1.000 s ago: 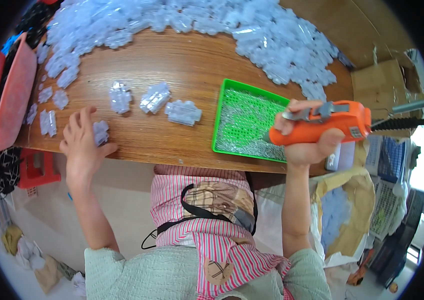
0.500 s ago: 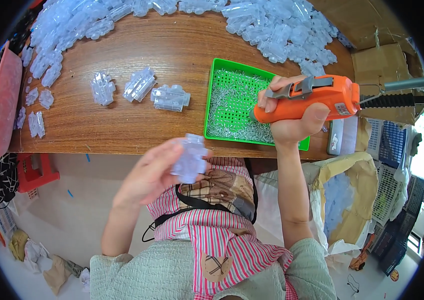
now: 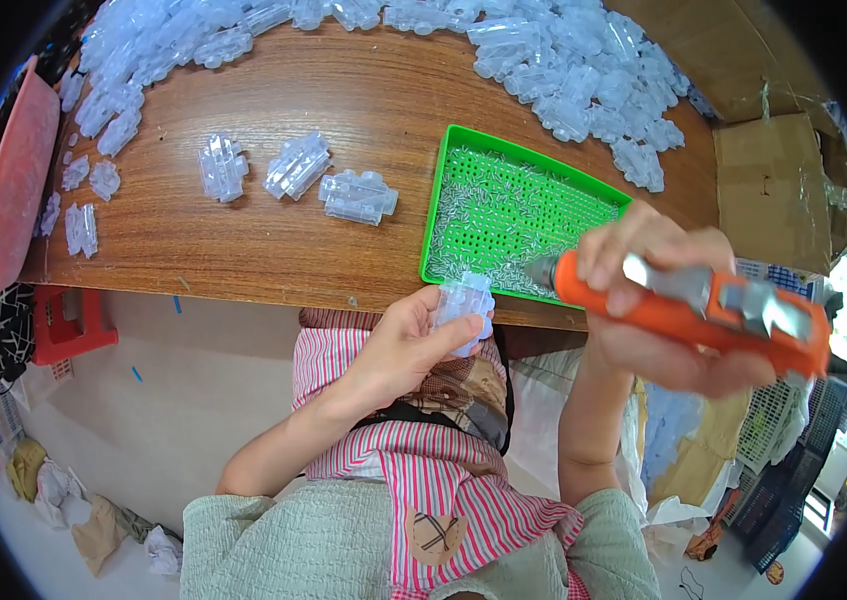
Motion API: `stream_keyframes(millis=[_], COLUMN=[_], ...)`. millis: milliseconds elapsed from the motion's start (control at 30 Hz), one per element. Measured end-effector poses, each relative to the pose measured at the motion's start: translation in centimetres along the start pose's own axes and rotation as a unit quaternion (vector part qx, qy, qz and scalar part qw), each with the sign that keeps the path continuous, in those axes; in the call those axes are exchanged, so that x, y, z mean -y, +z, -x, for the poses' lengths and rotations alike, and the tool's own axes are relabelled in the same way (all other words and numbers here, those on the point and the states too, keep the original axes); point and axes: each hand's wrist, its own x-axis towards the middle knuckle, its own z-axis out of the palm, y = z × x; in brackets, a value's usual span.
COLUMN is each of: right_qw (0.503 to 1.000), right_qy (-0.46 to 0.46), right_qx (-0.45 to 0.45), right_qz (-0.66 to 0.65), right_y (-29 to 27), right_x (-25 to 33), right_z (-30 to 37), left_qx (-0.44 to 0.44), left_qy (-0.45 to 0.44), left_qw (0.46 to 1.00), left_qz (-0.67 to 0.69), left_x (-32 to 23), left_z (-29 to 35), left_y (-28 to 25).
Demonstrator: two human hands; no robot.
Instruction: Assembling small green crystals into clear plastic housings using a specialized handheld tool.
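Note:
My left hand [image 3: 399,350] pinches a clear plastic part [image 3: 464,305], a knobbly see-through housing, just in front of the table edge. My right hand [image 3: 649,300] is wrapped round an orange power screwdriver [image 3: 684,310] with a metal lever on its upper side. The screwdriver's grey nose points left, over the near right part of a green perforated tray [image 3: 431,225]. Small silver screws [image 3: 484,195] lie scattered in that tray. Left of it, three similar clear parts [image 3: 359,196] rest in a loose row on the wooden table [image 3: 274,250].
Heaps of clear plastic parts [image 3: 574,80] line the table's far side and left corner. A pink basin [image 3: 14,180] stands at the left, a red stool [image 3: 74,325] below it. Cardboard boxes [image 3: 769,190] and an open sack [image 3: 719,440] are on the right.
My left hand has brought the clear part rightward to the tray's near edge. My right hand has drawn the screwdriver back from over the tray, right and nearer to me. The view shifted slightly.

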Motion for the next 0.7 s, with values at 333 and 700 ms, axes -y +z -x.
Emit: stream_keyframes(millis=[333,700], right_qw=[1.0,1.0], right_qy=[0.013,0.01], right_qx=[0.016,0.021], right_qz=[0.011,0.0], right_y=[2.2,1.5], right_x=[-1.2,-1.6], right_z=[0.9,0.9], left_qx=[-0.017,-0.007], left_qy=[0.025,0.071], left_qw=[0.999,0.997], left_qz=[0.015,-0.017], left_x=[-0.1,-0.1], left_z=[0.1,0.1], left_y=[0.4,0.4])
